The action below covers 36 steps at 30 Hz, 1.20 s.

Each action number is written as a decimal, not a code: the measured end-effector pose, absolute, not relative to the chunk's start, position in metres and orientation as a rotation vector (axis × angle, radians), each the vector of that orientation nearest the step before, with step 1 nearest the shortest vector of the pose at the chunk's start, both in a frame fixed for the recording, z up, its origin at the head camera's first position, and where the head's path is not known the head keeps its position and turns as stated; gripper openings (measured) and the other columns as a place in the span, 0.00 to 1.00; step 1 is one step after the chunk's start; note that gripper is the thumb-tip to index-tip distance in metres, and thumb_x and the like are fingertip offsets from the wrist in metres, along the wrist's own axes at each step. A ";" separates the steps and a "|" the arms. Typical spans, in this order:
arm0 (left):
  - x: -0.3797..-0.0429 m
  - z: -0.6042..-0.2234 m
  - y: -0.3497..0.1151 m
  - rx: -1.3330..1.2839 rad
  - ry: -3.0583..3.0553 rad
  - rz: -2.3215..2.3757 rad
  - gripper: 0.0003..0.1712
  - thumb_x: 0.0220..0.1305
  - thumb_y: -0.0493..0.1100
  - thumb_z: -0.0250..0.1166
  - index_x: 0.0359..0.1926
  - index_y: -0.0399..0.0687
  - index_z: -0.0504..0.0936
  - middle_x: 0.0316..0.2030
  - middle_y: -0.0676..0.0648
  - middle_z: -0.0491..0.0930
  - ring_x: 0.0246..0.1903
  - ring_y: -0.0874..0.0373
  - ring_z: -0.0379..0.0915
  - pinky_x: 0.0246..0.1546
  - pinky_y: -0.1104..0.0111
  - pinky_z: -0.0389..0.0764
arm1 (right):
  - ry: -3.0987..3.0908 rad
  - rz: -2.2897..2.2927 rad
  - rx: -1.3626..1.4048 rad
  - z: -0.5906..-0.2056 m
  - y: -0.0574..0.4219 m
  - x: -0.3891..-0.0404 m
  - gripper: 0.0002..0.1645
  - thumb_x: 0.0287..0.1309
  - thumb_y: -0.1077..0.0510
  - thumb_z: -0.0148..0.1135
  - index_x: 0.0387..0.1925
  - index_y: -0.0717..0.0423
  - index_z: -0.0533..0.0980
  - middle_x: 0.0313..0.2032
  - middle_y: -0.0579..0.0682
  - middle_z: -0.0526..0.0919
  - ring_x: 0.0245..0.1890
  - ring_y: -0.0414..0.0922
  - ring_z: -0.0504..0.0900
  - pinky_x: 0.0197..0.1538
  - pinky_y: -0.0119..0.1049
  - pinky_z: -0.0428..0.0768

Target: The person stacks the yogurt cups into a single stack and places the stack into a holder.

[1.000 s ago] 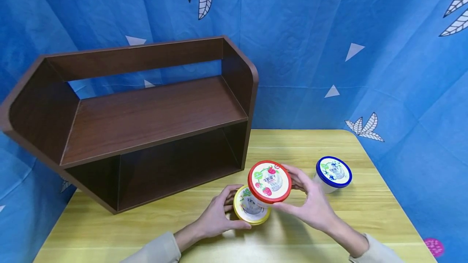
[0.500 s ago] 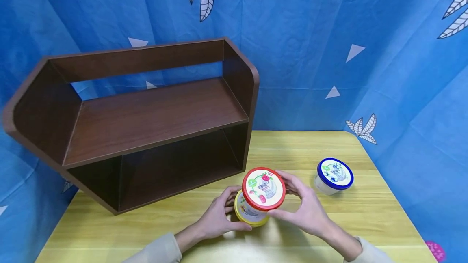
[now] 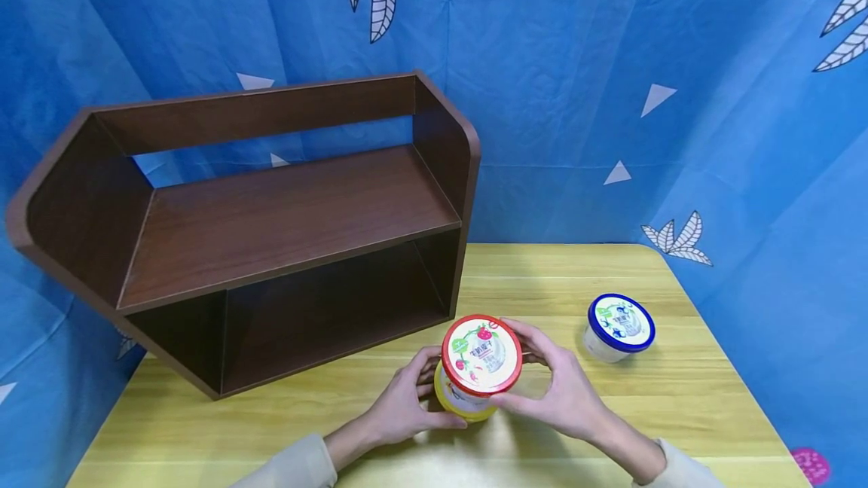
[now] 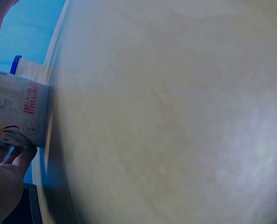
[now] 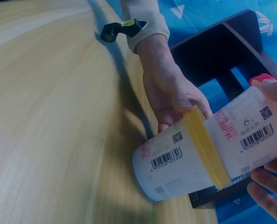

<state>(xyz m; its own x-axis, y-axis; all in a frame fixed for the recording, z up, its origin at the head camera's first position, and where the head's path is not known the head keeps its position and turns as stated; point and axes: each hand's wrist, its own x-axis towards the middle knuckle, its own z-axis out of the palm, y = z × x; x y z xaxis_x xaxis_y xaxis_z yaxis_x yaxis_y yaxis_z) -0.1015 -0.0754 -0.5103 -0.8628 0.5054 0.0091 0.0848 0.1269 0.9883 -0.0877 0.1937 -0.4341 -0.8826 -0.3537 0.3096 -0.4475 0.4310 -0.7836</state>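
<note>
A tub with a red lid and strawberry print [image 3: 482, 355] stands squarely on top of a tub with a yellow lid [image 5: 164, 161]. My left hand [image 3: 401, 407] grips the lower, yellow-lidded tub from the left, thumb in front and fingers behind. From the other side my right hand [image 3: 561, 391] holds the red-lidded tub near its lid between thumb and fingers. The right wrist view shows the upper tub's base right at the yellow lid. Seen from the head, the red lid hides most of the yellow one.
Off to the right on the wooden table [image 3: 583, 428] stands a tub with a blue lid [image 3: 620, 322]. A dark brown two-level shelf [image 3: 291, 224] takes up the left and back. Blue patterned cloth [image 3: 556, 81] hangs behind the table and along its sides.
My right hand has brought the red-lidded tub left and down, from overlapping the yellow lid's right side to sitting over it. The left hand has kept its grip in place.
</note>
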 end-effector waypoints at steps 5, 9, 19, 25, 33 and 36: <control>-0.100 -0.509 -0.075 0.574 2.094 1.789 0.51 0.52 0.42 0.85 0.72 0.51 0.66 0.69 0.43 0.77 0.67 0.44 0.77 0.67 0.66 0.82 | -2.574 1.465 0.773 -0.433 0.195 -0.089 0.54 0.47 0.50 0.87 0.74 0.39 0.68 0.61 0.43 0.86 0.55 0.34 0.85 0.55 0.35 0.87; -0.099 -0.508 -0.075 0.568 2.119 1.781 0.51 0.51 0.43 0.85 0.72 0.51 0.66 0.69 0.43 0.78 0.67 0.44 0.77 0.67 0.63 0.82 | -2.576 1.460 0.794 -0.434 0.195 -0.090 0.54 0.48 0.50 0.86 0.74 0.40 0.68 0.61 0.43 0.86 0.55 0.34 0.85 0.55 0.35 0.87; -0.096 -0.511 -0.075 0.514 2.093 1.820 0.50 0.53 0.43 0.84 0.72 0.52 0.66 0.69 0.42 0.78 0.67 0.43 0.77 0.68 0.58 0.82 | -2.571 1.453 0.784 -0.436 0.193 -0.089 0.54 0.47 0.50 0.86 0.74 0.41 0.68 0.60 0.43 0.86 0.53 0.34 0.85 0.54 0.37 0.88; -0.096 -0.512 -0.074 0.496 2.098 1.826 0.49 0.53 0.44 0.85 0.71 0.54 0.67 0.67 0.44 0.80 0.65 0.49 0.79 0.67 0.62 0.83 | -2.581 1.450 0.771 -0.436 0.192 -0.088 0.53 0.48 0.50 0.86 0.74 0.40 0.68 0.60 0.43 0.87 0.53 0.34 0.85 0.54 0.36 0.88; -0.098 -0.511 -0.074 0.505 2.109 1.818 0.49 0.52 0.44 0.85 0.71 0.55 0.67 0.66 0.45 0.80 0.64 0.51 0.79 0.66 0.63 0.83 | -2.577 1.453 0.754 -0.438 0.192 -0.088 0.53 0.48 0.50 0.86 0.74 0.40 0.68 0.60 0.43 0.87 0.53 0.34 0.85 0.54 0.37 0.88; -0.098 -0.512 -0.075 0.505 2.110 1.817 0.49 0.52 0.44 0.85 0.71 0.54 0.67 0.66 0.45 0.80 0.64 0.51 0.79 0.66 0.63 0.83 | -2.582 1.456 0.734 -0.438 0.192 -0.087 0.53 0.48 0.49 0.86 0.74 0.39 0.68 0.60 0.42 0.87 0.53 0.34 0.85 0.54 0.37 0.88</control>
